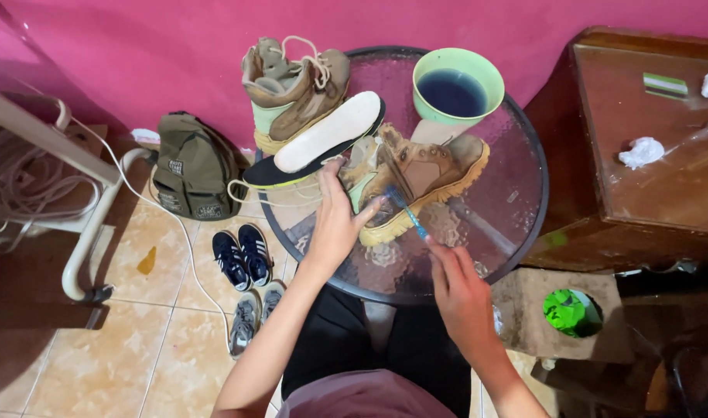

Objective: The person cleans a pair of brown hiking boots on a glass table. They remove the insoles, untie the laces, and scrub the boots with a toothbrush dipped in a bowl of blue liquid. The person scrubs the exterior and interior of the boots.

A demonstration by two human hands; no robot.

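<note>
A tan boot [427, 174] with a yellow sole lies on its side on the round glass table [516, 193]. My left hand [337, 220] grips its opening and steadies it. In my right hand [458, 290] is a blue toothbrush [407, 213], its head touching the boot's upper near the laces. A second tan boot [296, 89] stands at the table's far edge. A loose insole [319, 139], white on top with a black underside, leans between the two boots.
A green bowl [457, 85] of dark liquid sits at the table's back. A dark wooden cabinet [648, 178] with crumpled tissues stands at right. On the tiled floor at left are an olive backpack [193, 166], dark blue sneakers [243, 255], grey sneakers [249, 317] and a white cable.
</note>
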